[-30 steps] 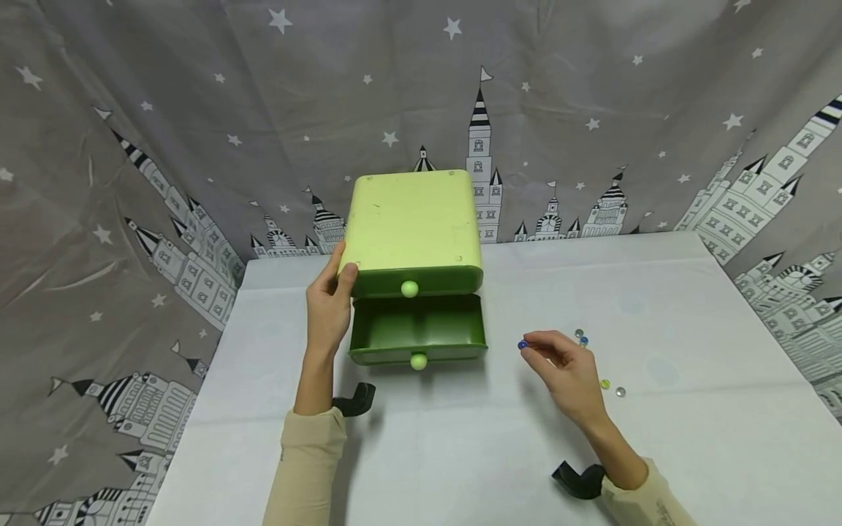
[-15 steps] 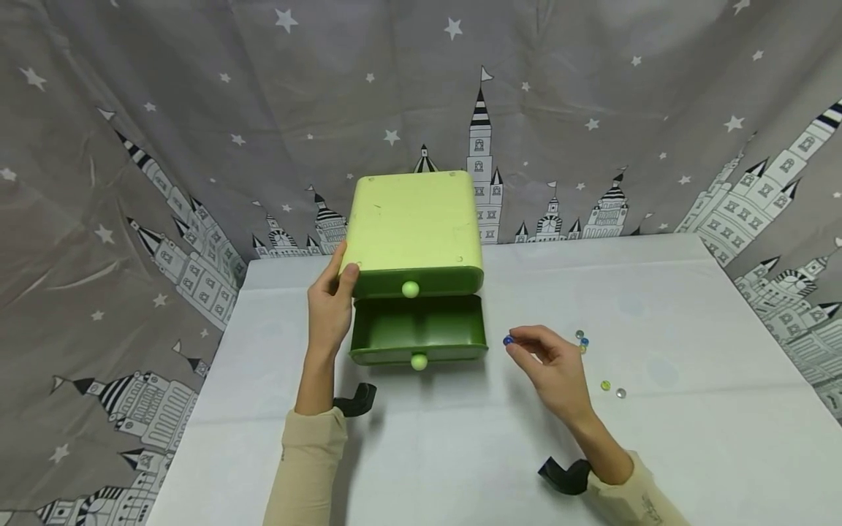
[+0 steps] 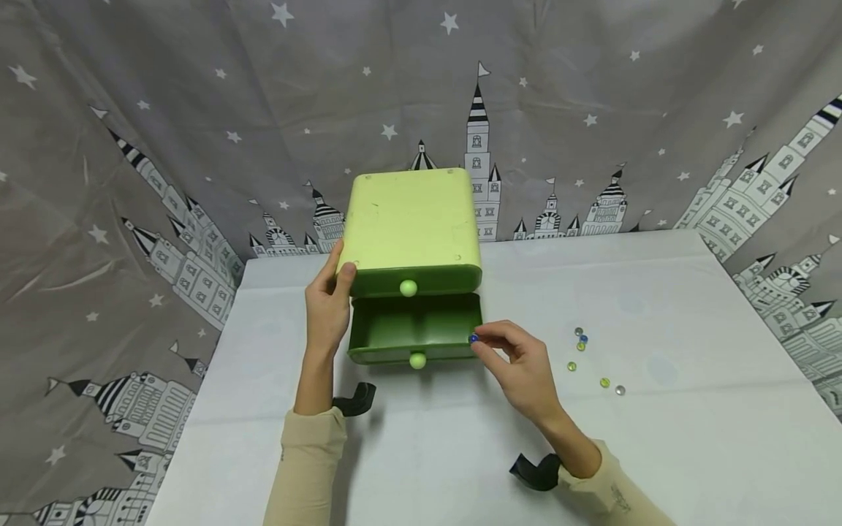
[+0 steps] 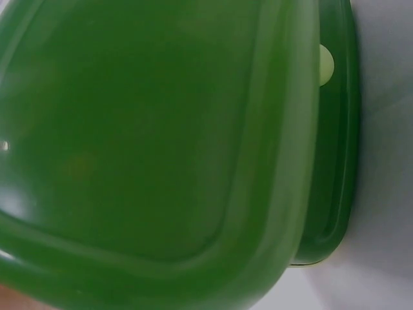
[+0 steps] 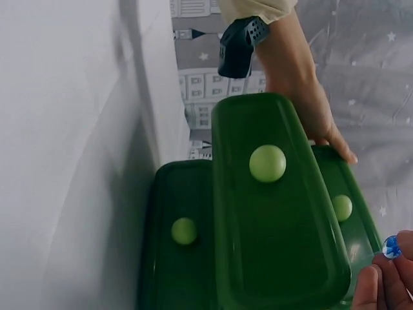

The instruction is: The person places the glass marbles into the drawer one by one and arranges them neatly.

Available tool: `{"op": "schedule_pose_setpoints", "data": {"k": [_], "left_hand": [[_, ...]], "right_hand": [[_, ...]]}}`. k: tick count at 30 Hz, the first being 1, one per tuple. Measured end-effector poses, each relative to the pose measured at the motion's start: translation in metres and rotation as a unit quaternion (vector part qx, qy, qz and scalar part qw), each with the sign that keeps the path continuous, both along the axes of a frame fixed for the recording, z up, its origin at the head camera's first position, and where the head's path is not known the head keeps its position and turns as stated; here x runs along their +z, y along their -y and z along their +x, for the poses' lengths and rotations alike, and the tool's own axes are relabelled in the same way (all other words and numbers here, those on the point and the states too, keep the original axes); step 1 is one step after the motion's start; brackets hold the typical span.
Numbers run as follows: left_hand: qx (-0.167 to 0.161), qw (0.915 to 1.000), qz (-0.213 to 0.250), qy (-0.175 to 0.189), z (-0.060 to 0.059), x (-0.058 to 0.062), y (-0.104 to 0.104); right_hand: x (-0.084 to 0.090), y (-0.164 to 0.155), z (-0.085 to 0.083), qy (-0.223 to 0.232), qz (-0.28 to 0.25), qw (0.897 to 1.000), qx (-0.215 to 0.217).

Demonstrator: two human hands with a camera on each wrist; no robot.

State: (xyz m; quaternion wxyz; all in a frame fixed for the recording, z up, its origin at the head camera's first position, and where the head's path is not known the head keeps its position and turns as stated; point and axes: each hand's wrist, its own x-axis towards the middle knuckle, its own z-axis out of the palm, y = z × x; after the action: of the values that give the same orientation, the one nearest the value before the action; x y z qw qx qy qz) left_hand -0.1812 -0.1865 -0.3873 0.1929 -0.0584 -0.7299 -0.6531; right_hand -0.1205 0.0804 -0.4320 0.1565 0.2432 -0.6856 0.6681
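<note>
1. Right hand pinches a small blue glass bead at the right rim of the open dark-green plastic drawer, frame centre; best released well over the cavity.
2. Left hand grips the light-green drawer box, steadying it.
3. A second ago the bead was further right, near the loose beads.

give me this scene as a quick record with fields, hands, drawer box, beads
left hand: holds the left front corner of the green drawer box
right hand: pinches a blue bead at the right front corner of the open drawer
open drawer: pulled out, nothing seen inside
upper drawer: closed
loose beads: scattered on the white table, right of the hand
</note>
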Motion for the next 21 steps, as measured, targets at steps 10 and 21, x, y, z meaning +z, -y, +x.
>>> {"op": "schedule_pose_setpoints", "data": {"k": [10,21], "left_hand": [[0.001,1.0000,0.004,0.003,0.000,-0.001,0.000],[0.000,1.0000,0.004,0.005,0.000,-0.002,0.001]], "right_hand": [[0.002,0.018,0.000,-0.008,-0.002,1.000,0.014],[0.005,0.027,-0.002,-0.005,-0.011,1.000,0.018]]}}
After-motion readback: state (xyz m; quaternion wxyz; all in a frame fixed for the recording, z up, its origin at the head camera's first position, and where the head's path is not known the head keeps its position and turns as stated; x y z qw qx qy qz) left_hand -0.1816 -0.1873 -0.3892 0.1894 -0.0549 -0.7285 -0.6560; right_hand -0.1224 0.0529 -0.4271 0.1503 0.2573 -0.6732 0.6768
